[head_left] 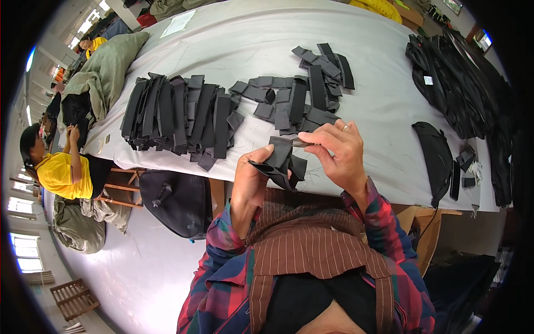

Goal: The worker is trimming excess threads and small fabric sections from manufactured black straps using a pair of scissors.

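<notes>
It's a textile workshop; a worktable (233, 39) bears stacked fabric strips (179, 114)

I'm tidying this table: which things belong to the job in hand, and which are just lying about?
Job in hand:
dark fabric piece, left hand
small tool (indistinct), right hand
probably the dark strips

Apparently lying about:
black bundles, far right
curved black piece

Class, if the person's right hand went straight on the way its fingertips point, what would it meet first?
Probably the dark fabric piece held in the left hand, though depth is unclear.
</notes>
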Available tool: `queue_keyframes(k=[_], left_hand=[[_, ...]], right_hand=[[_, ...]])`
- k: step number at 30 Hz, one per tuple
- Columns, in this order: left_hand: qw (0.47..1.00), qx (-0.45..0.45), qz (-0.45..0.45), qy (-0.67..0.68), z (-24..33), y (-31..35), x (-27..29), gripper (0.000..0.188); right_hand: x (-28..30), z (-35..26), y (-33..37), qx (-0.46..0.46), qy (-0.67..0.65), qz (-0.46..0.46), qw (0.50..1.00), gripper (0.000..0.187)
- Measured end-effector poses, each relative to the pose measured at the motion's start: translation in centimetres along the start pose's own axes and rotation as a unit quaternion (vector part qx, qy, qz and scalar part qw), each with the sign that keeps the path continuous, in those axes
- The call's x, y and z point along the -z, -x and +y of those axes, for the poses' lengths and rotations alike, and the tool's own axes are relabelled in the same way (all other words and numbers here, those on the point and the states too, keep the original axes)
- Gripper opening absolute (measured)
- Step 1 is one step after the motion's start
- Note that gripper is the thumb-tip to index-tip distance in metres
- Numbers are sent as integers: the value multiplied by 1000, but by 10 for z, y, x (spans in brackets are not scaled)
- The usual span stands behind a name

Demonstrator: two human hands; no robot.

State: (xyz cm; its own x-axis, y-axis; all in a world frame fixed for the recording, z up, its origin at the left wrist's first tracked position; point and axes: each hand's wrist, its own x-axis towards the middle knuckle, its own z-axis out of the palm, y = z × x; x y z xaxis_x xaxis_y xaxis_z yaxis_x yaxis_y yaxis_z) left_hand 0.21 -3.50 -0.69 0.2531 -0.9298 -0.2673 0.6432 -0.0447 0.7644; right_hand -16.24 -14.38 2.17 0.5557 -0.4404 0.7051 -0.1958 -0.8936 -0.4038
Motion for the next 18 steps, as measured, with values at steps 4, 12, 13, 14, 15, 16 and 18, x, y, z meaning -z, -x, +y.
queue_keyframes(k=[4, 12, 13, 14, 15, 16, 18], left_hand=[[1000, 0, 0, 4, 2, 2, -3, 31], [998, 36, -38, -17, 8, 7, -1, 23], [998, 40, -42, -18, 12, 14, -7, 23], [985, -52, -86, -141, 18, 24, -16, 17], [946, -147, -122, -261, 23, 34, -21, 17], [951, -153, -110, -246, 22, 34, -22, 25], [937, -190, -69, -285, 14, 17, -2, 24]], right_hand=[[0, -2, 1, 11, 25, 14, 1000, 21], [5, -1, 1, 16, 62, -17, 998, 17], [5, 2, 5, -64, -74, 19, 995, 17], [6, 4, 7, -142, -208, 57, 966, 18], [8, 1, 6, -143, -210, 57, 966, 18], [12, -4, 3, -199, -267, 61, 941, 18], [17, -13, 1, -261, -321, 25, 910, 20]])
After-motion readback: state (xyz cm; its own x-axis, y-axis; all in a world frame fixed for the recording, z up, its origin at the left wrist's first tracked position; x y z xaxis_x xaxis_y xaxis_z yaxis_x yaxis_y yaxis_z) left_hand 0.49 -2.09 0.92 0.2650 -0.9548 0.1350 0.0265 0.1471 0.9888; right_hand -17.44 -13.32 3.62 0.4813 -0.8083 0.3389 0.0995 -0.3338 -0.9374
